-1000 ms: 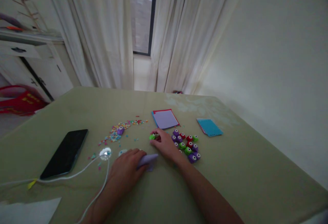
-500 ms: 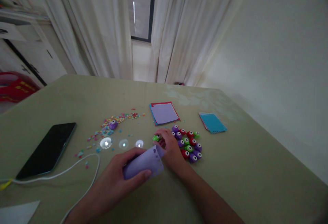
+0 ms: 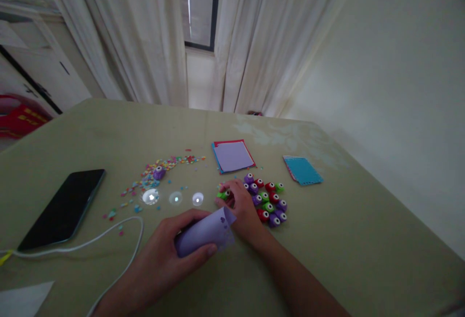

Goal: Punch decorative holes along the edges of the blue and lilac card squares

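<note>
My left hand (image 3: 170, 249) is wrapped round a curled sheet of purple paper (image 3: 203, 233), which has small holes, one heart-shaped, near its right edge. Just beyond it, my right hand (image 3: 240, 205) has its fingers closed about a small green one-eyed toy (image 3: 222, 194) low over the table; the fingers partly hide it. Right beside that hand sits a cluster of similar one-eyed toys in purple, red and green, among them a red toy (image 3: 263, 215) and a purple toy (image 3: 273, 220). Another purple one-eyed toy (image 3: 159, 173) lies farther left, among colourful paper bits (image 3: 170, 162).
Three clear round discs, one a shiny disc (image 3: 150, 196), lie in a row. Stacked paper squares (image 3: 234, 156) and blue cards (image 3: 302, 170) rest farther back. At left are a black phone (image 3: 63, 208), a white cable (image 3: 87, 244) and white paper (image 3: 25, 300).
The view has shifted slightly. My left hand has tilted the purple paper a little upward at its right end. My right hand stays about the green one-eyed toy.
</note>
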The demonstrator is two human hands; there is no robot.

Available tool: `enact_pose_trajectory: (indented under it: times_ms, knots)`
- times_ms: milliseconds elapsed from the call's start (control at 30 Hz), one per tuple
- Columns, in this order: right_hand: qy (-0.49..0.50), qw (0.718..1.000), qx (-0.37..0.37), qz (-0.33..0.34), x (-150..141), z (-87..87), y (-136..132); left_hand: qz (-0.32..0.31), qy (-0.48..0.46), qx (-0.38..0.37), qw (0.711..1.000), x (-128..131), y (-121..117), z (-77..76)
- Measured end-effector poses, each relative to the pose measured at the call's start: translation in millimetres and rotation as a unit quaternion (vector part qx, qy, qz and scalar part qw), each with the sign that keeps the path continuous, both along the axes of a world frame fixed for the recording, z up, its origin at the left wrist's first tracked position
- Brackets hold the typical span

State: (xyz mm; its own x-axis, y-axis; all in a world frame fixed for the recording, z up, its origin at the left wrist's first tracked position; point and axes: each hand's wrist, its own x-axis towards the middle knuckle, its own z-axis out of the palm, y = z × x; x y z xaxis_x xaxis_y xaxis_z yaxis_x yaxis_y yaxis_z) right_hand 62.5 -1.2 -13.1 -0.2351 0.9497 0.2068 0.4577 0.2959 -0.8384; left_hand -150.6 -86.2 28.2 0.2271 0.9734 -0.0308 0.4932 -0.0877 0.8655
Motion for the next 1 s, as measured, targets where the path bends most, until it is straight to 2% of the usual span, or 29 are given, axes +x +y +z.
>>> enact_pose_trajectory:
  times_ms: [100, 167, 267, 333, 467, 567, 767, 1000]
  knots:
    - [0.024, 1.0, -0.003, -0.013, 2.0, -1.0, 0.6, -0.001, 0.044, 0.067, 0.997, -3.5, 1.8, -6.7]
    - [0.042, 0.999, -0.01, -0.026, 3.4, -3.4, 1.6, -0.007, 0.104, 0.135, 0.985, -6.4, 5.3, -14.0]
    - [0.063, 0.997, -0.017, -0.04, 4.2, -5.1, 2.7, -0.011, 0.224, 0.226, 0.948, -10.1, 12.2, -30.9]
    - [0.074, 0.996, -0.02, -0.047, 4.1, -0.8, 1.5, -0.017, 0.281, 0.251, 0.926, -11.6, 15.6, -44.5]
    - [0.035, 0.999, -0.014, -0.024, 7.8, 20.0, -9.9, -0.031, 0.327, 0.268, 0.906, -12.1, 17.6, -64.0]
    - [-0.041, 0.999, 0.013, 0.023, 14.3, 30.5, -24.2, -0.036, 0.327, 0.249, 0.911, -10.3, 17.4, -65.3]
    - [-0.129, 0.989, 0.061, 0.04, 21.3, 17.4, -36.1, -0.01, 0.293, 0.222, 0.93, -7.9, 19.1, -60.8]
    - [-0.129, 0.99, 0.046, 0.048, 22.1, 12.7, -33.5, -0.005, 0.292, 0.248, 0.924, -10.0, 17.7, -65.3]
